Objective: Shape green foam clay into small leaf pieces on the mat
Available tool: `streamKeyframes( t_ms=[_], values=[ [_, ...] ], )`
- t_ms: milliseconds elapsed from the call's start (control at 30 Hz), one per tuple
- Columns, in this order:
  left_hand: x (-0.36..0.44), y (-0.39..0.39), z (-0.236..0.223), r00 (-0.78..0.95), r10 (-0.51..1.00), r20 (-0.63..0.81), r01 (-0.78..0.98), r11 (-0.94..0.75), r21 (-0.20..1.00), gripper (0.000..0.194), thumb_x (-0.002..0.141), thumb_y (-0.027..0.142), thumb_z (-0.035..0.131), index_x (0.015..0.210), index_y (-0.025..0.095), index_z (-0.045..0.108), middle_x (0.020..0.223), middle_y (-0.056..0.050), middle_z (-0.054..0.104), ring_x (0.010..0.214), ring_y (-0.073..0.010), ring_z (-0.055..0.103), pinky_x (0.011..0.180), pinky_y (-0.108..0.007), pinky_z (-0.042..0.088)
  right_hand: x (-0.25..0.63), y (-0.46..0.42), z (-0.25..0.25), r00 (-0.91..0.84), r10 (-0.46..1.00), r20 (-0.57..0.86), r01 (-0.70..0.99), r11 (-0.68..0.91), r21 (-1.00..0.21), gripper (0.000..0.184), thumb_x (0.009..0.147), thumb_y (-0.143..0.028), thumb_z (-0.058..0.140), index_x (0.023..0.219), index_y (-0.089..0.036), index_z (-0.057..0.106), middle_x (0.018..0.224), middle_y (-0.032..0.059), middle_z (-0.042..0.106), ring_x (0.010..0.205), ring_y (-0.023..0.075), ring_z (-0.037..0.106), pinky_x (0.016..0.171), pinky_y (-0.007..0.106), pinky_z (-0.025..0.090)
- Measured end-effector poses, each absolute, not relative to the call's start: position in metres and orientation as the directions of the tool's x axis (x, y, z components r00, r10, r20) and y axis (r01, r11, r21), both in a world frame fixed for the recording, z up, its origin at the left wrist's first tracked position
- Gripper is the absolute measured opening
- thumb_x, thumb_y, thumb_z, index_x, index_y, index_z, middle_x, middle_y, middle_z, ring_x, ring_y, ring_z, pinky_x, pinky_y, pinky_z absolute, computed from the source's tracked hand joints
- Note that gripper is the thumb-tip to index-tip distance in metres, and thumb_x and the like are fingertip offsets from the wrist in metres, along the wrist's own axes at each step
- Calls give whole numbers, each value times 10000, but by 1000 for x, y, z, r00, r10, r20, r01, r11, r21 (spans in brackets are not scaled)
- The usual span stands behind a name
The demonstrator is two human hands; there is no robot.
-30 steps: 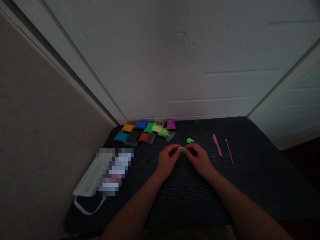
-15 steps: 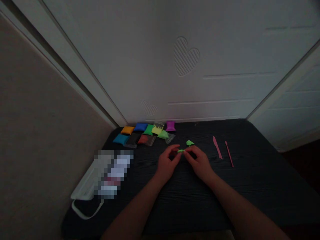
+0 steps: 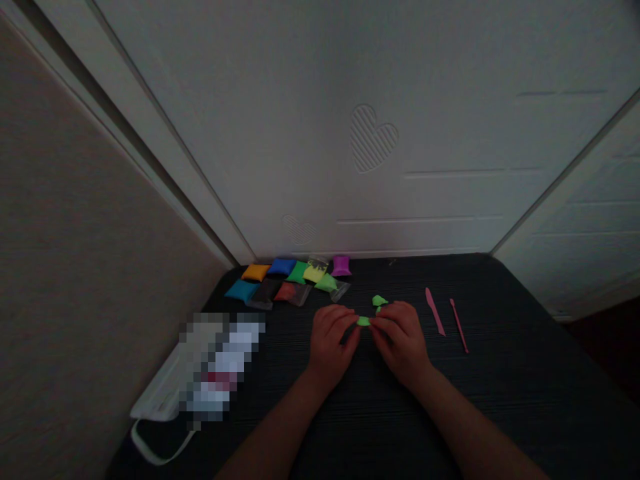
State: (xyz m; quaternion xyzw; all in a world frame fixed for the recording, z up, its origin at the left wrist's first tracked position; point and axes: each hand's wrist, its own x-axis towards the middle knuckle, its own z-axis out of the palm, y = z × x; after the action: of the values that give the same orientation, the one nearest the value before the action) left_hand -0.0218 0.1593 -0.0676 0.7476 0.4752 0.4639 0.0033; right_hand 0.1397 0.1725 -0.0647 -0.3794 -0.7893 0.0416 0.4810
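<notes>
The left hand (image 3: 333, 340) and right hand (image 3: 403, 339) pinch a small green strip (image 3: 363, 321) by its two ends, over the black table (image 3: 360, 427); a green lump (image 3: 379, 301) lies just beyond the right hand, and a pink knife (image 3: 435, 312) and pink stick (image 3: 459, 325) lie farther right

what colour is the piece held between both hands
The held piece is bright green, in the head view.

Packets (image 3: 287, 291) block rear left; gap between right grip (image 3: 402, 339) and knife (image 3: 435, 311)
</notes>
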Motion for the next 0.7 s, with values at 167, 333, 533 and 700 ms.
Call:
streamKeyframes(
  t_ms=[167, 333, 533, 700],
  values=[
    [-28, 156, -64, 203, 594, 778, 757, -599, 260, 226, 696, 136, 590, 904, 221, 571, 913, -39, 605, 934, -193, 526, 818, -396, 429, 141, 171, -64, -246, 595, 766, 564, 730, -386, 306, 704, -135, 580, 984, -253, 542, 875, 40, 581, 855, 193, 543, 823, 467, 404],
    [-30, 155, -50, 269, 463, 844, 781, -618, 90, 272, 670, 103, 619, 908, 230, 587, 911, -33, 614, 939, -190, 515, 816, -389, 436, 139, 170, -52, -271, 558, 784, 570, 749, -336, 374, 710, -105, 554, 1059, -231, 507, 932, 61, 589, 899, 196, 544, 855, 481, 390],
    [-19, 130, 15, 263, 263, 928, 785, -617, -47, 305, 610, 88, 672, 859, 252, 607, 832, -11, 598, 868, -178, 499, 779, -365, 454, 150, 148, 9, -266, 403, 876, 508, 831, -229, 405, 686, -105, 574, 1068, -210, 490, 912, 60, 598, 864, 200, 563, 878, 515, 367],
    [-11, 104, 58, 40, -26, 999, 822, -567, -48, 340, 565, 134, 688, 827, 325, 588, 733, -34, 512, 923, -245, 397, 707, -401, 451, 156, 128, 80, -210, 205, 956, 409, 906, -105, 452, 681, -172, 596, 1110, -218, 461, 887, 59, 590, 828, 218, 572, 879, 518, 373]
  ],
)
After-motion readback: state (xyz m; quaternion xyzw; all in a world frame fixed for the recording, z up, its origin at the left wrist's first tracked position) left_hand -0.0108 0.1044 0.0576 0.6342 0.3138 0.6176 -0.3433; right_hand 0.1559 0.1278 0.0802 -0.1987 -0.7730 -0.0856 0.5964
